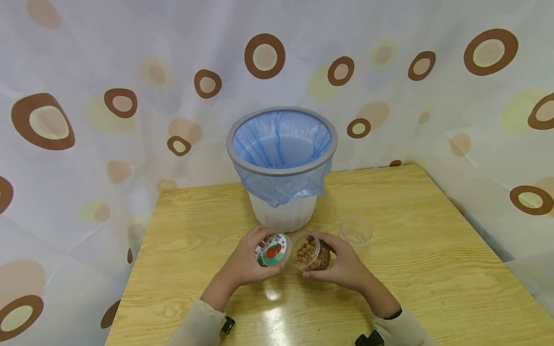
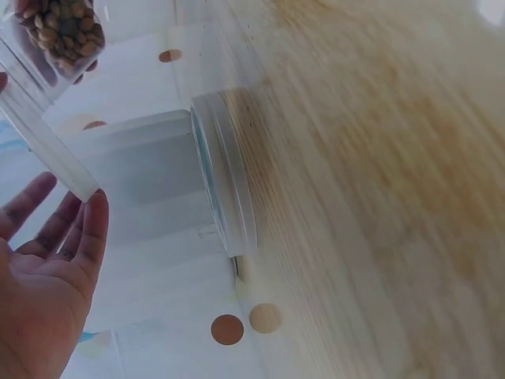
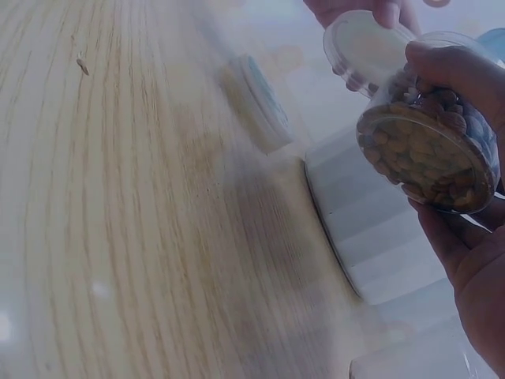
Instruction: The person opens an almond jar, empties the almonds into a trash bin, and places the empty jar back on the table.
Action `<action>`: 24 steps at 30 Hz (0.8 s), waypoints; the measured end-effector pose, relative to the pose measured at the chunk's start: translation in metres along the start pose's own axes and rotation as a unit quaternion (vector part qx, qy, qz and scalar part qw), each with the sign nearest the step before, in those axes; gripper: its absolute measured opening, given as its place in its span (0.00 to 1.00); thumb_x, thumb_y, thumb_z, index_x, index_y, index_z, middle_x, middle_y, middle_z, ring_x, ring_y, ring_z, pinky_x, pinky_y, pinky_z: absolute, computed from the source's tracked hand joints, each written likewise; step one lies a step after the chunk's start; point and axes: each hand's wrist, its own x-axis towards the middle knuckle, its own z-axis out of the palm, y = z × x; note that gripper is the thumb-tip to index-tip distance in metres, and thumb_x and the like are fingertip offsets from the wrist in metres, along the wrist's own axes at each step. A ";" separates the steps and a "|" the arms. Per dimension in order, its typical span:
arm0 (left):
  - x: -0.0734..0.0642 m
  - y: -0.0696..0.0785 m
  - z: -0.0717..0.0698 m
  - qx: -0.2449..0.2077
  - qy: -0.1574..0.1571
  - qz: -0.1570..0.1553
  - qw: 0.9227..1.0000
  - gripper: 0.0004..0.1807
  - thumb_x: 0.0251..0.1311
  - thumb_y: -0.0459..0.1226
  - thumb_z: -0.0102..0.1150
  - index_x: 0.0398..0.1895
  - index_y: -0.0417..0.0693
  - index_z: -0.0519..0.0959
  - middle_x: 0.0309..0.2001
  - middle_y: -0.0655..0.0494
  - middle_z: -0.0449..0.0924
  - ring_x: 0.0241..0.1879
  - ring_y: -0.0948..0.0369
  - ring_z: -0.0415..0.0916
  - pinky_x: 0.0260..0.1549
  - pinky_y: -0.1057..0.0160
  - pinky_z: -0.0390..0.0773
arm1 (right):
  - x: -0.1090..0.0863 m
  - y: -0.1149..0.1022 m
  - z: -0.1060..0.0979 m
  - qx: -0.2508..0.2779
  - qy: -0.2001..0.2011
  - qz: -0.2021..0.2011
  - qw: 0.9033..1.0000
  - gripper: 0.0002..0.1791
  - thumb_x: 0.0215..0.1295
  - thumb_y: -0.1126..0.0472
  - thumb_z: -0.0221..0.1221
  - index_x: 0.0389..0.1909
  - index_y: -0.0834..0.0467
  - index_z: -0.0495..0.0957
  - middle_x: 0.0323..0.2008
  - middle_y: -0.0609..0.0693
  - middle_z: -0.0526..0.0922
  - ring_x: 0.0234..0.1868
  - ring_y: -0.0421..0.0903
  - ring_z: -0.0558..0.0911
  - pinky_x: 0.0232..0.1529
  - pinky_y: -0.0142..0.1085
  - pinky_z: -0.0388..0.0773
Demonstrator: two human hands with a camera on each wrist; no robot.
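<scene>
My left hand (image 1: 248, 257) holds a round lid (image 1: 275, 250) by its rim; its printed top shows red tomatoes. In the left wrist view the held lid (image 2: 51, 150) appears edge-on. A clear plastic jar (image 3: 430, 150) of brown nuts (image 1: 306, 252) is gripped round its side by my right hand (image 1: 344, 264). The jar is tilted, its mouth uncovered and facing the held lid, close beside it. A second lid (image 2: 225, 174) lies on the table below my left hand, mostly hidden in the head view.
A white bin (image 1: 283, 211) with a blue bag liner (image 1: 277, 180) over its rim stands behind my hands. Right of the bin, a clear open container (image 1: 356, 231) rests on the wooden table (image 1: 411, 269). Patterned curtains (image 1: 303, 29) hang behind and beside the table.
</scene>
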 end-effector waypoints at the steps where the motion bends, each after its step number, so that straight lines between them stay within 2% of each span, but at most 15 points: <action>1: -0.001 -0.001 0.000 0.000 0.000 -0.001 1.000 0.35 0.52 0.47 0.78 0.65 0.58 0.79 0.56 0.66 0.78 0.47 0.66 0.77 0.47 0.61 0.85 | 0.000 0.000 0.000 -0.001 -0.001 0.001 1.000 0.48 0.49 0.47 0.84 0.72 0.49 0.76 0.65 0.54 0.83 0.61 0.50 0.85 0.61 0.43 0.85; 9: -0.001 -0.005 -0.002 0.001 -0.005 -0.021 1.000 0.35 0.52 0.48 0.79 0.65 0.60 0.78 0.56 0.67 0.78 0.48 0.67 0.78 0.49 0.62 0.85 | -0.001 -0.001 0.000 -0.004 -0.001 0.003 1.000 0.48 0.49 0.47 0.84 0.72 0.49 0.76 0.65 0.49 0.83 0.61 0.48 0.85 0.59 0.42 0.86; 15: -0.002 -0.008 -0.005 0.014 0.000 -0.031 0.999 0.38 0.49 0.47 0.80 0.66 0.53 0.78 0.57 0.63 0.79 0.49 0.65 0.78 0.49 0.60 0.86 | -0.001 -0.001 0.000 -0.006 -0.002 0.004 1.000 0.48 0.49 0.47 0.84 0.73 0.49 0.75 0.65 0.52 0.83 0.63 0.50 0.84 0.61 0.44 0.85; 19: -0.003 -0.011 -0.006 0.021 0.003 -0.042 0.999 0.41 0.49 0.46 0.81 0.68 0.48 0.76 0.57 0.60 0.79 0.50 0.63 0.79 0.50 0.59 0.85 | -0.001 -0.002 0.000 -0.002 -0.002 0.006 1.000 0.48 0.49 0.47 0.84 0.73 0.47 0.75 0.66 0.49 0.82 0.63 0.50 0.84 0.62 0.44 0.85; 24: -0.006 -0.015 -0.010 0.024 0.006 -0.061 0.998 0.43 0.50 0.47 0.81 0.71 0.51 0.74 0.56 0.59 0.79 0.51 0.63 0.78 0.51 0.58 0.84 | -0.002 -0.002 0.000 0.001 -0.004 0.007 1.000 0.48 0.49 0.47 0.84 0.73 0.46 0.75 0.66 0.49 0.82 0.64 0.50 0.84 0.62 0.44 0.85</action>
